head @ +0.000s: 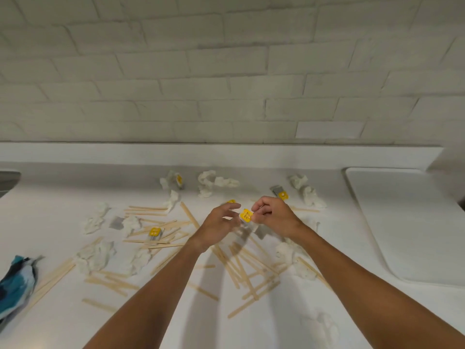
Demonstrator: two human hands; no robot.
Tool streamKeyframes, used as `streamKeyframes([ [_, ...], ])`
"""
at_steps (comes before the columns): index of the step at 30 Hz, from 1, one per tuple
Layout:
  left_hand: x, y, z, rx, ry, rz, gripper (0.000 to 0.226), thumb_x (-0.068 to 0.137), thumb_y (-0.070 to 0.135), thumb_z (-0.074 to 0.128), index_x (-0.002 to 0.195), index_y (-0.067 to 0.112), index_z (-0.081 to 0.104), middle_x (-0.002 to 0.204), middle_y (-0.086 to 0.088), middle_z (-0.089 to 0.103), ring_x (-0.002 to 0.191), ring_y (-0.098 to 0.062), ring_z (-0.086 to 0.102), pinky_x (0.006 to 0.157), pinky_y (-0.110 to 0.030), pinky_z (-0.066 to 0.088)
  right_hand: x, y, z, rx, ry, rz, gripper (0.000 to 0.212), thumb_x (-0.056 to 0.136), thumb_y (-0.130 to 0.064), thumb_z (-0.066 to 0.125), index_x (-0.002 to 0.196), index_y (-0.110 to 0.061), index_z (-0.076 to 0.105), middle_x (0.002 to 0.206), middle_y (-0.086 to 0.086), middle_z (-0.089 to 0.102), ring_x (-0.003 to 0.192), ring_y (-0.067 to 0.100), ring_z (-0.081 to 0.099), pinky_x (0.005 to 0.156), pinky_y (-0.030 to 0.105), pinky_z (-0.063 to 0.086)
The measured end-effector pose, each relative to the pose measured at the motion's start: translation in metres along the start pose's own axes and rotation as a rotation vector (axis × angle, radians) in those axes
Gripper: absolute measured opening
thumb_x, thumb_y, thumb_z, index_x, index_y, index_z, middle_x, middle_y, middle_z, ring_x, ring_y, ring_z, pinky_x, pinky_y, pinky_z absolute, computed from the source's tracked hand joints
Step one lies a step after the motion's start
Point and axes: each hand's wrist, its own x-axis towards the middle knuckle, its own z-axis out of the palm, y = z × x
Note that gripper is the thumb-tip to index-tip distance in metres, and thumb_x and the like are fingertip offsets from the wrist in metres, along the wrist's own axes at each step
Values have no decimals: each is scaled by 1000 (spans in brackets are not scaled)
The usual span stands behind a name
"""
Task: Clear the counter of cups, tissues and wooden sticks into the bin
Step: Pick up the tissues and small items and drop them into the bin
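Several wooden sticks (161, 244) lie scattered over the white counter (63, 202), with more wooden sticks (251, 278) under my forearms. Crumpled white tissues (97, 255) sit among them and along the back (208, 182). My right hand (273, 214) pinches a small yellow tea-bag tag (245, 215) above the counter's middle. My left hand (219, 222) hovers just left of the tag, fingers spread and slightly blurred, holding nothing. Other yellow-tagged tea bags (154, 233) lie on the counter. No cup or bin is in view.
A blue and white bird-patterned item (17, 283) lies at the counter's left edge. A white raised board (412, 222) fills the right side. A metal sink corner (8, 181) shows at far left. The white brick wall (226, 71) stands behind a low ledge.
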Motion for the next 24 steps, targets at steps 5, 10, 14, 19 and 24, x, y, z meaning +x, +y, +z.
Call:
streamKeyframes([
  [5, -11, -1, -16, -121, -46, -23, 26, 99, 9, 51, 122, 15, 62, 108, -13, 68, 87, -17, 71, 76, -24, 54, 5, -7, 22, 69, -11, 11, 18, 77, 4, 71, 81, -12, 66, 66, 5, 66, 65, 12, 59, 70, 26, 47],
  [10, -19, -3, -26, -194, -85, -72, 23, 101, 17, 47, 117, 17, 64, 101, -5, 72, 87, -18, 70, 83, -30, 54, 10, -1, 38, 73, 50, 40, 15, 74, 1, 75, 79, -9, 66, 61, 2, 66, 62, 11, 59, 70, 30, 47],
  [14, -18, -15, -32, -119, -4, -54, 12, 95, 16, 60, 103, 9, 66, 87, -5, 66, 81, -15, 63, 78, -28, 55, 12, -5, 49, 165, -43, 71, 15, 76, 4, 72, 84, -8, 65, 72, 13, 72, 70, 20, 65, 75, 36, 51],
  [19, -14, -26, -46, -106, 61, -88, 11, 92, 14, 64, 82, 18, 62, 84, -6, 56, 75, -11, 56, 74, -28, 53, 24, 6, 51, -43, 137, 121, 9, 79, -8, 69, 81, -17, 66, 77, -1, 71, 67, 12, 64, 70, 29, 51],
  [24, -4, -32, -58, -161, 113, -138, 10, 93, 16, 62, 83, 16, 59, 86, -3, 50, 82, -13, 56, 84, -37, 58, 35, 28, 54, -368, 52, 90, 15, 80, -19, 64, 96, -22, 65, 101, -5, 63, 100, 12, 61, 86, 31, 52],
])
